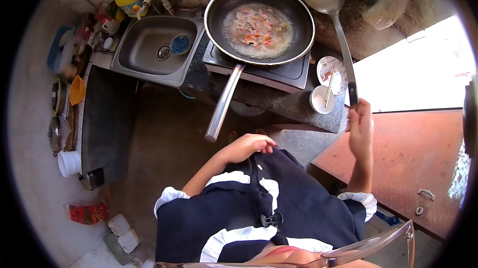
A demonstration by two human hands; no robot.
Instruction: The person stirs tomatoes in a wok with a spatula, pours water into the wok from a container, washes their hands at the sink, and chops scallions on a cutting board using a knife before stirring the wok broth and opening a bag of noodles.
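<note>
My right hand (360,129) is closed around the end of a long-handled metal spatula (342,39). The spatula is raised upright, its broad blade to the right of the frying pan (213,29) and clear of the food. My left hand (249,147) rests against the front of the dark shirt, fingers loosely stretched, with nothing in it. Sliced meat with red and orange bits (260,26) sits in bubbling liquid in the pan. The pan stands on a stove (264,75), and its metal handle (225,103) points toward me, untouched.
Right of the stove are a patterned plate (340,76) and a white bowl (318,104) with chopsticks (330,86) across it. A steel sink (137,44) holding a small blue bowl (180,45) lies left. An orange-capped yellow bottle (128,3) stands behind. A reddish door (398,153) is at right.
</note>
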